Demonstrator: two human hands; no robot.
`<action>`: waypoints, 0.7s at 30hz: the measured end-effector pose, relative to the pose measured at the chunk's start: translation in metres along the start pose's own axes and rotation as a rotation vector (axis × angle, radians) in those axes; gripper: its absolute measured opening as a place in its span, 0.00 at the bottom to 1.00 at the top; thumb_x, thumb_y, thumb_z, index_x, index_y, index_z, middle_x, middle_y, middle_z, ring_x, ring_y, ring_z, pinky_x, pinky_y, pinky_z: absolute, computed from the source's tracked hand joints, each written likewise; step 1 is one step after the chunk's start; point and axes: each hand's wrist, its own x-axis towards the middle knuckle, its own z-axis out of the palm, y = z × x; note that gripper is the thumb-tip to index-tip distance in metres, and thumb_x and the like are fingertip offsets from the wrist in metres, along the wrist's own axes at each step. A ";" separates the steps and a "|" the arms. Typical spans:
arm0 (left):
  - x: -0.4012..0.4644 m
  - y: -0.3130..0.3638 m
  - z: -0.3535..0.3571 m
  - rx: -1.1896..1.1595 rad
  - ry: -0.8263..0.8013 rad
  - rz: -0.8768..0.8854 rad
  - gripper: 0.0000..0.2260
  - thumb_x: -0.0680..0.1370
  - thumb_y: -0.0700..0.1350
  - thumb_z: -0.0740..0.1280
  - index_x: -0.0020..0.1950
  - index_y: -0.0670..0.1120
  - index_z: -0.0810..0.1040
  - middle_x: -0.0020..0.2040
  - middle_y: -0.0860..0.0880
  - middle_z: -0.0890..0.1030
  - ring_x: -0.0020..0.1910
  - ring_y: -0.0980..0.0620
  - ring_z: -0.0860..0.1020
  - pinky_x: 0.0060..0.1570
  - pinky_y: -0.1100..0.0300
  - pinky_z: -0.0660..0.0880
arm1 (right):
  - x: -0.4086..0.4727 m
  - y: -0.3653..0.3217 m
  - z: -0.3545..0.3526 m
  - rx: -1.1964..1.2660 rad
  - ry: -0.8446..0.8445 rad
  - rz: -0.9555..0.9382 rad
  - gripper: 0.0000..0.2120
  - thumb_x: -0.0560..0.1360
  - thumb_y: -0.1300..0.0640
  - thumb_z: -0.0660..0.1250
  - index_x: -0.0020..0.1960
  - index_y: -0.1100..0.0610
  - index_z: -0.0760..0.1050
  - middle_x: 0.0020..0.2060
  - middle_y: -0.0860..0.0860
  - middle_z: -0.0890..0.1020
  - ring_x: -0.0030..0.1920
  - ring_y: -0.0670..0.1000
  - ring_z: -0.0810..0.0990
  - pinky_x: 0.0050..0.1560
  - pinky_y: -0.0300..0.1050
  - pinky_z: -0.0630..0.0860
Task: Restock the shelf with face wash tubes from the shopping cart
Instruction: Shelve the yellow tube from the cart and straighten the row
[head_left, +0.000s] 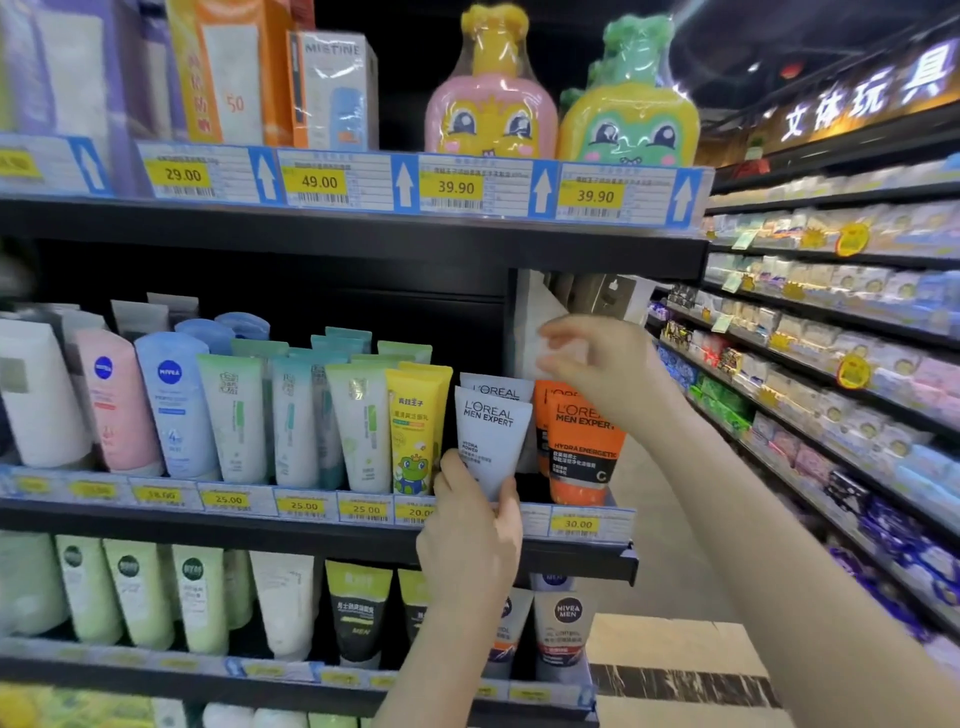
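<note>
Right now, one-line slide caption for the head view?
Left hand grips a grey L'Oreal tube at the middle shelf; right hand reaches above orange tubes.

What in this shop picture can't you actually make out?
- Shopping cart: outside the head view.
- Right hand: motion-blurred, so what its fingers pinch is unclear.
- Grey L'Oreal tube: its cap end is covered by the left hand.
- Price tag beneath that tube: hidden by the same hand.
- Far-left price labels: too blurred to read.

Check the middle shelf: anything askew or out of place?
Only the grey L'Oreal tube: it tilts forward of its row, gripped at its lower end by the left hand, not yet seated. The right hand is raised above the orange tubes. Nothing spilled.
</note>
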 end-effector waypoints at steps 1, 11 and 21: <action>0.001 0.000 0.000 -0.017 -0.008 -0.009 0.24 0.76 0.56 0.62 0.66 0.46 0.60 0.57 0.47 0.75 0.48 0.42 0.78 0.38 0.55 0.68 | -0.019 0.006 -0.005 0.047 0.124 0.035 0.16 0.71 0.50 0.70 0.58 0.48 0.76 0.49 0.42 0.78 0.50 0.41 0.76 0.51 0.39 0.73; 0.003 0.003 0.004 0.035 0.015 -0.017 0.26 0.75 0.58 0.62 0.66 0.45 0.61 0.58 0.46 0.73 0.51 0.43 0.77 0.38 0.57 0.66 | -0.102 0.037 0.035 0.440 -0.078 0.456 0.14 0.69 0.50 0.73 0.53 0.46 0.76 0.45 0.42 0.83 0.43 0.45 0.80 0.40 0.38 0.72; 0.008 0.004 0.011 0.085 0.018 -0.018 0.25 0.74 0.61 0.63 0.60 0.44 0.63 0.55 0.46 0.75 0.47 0.43 0.79 0.35 0.57 0.67 | -0.099 0.045 0.038 0.445 -0.118 0.476 0.16 0.69 0.48 0.73 0.56 0.46 0.76 0.47 0.42 0.83 0.48 0.45 0.80 0.48 0.44 0.77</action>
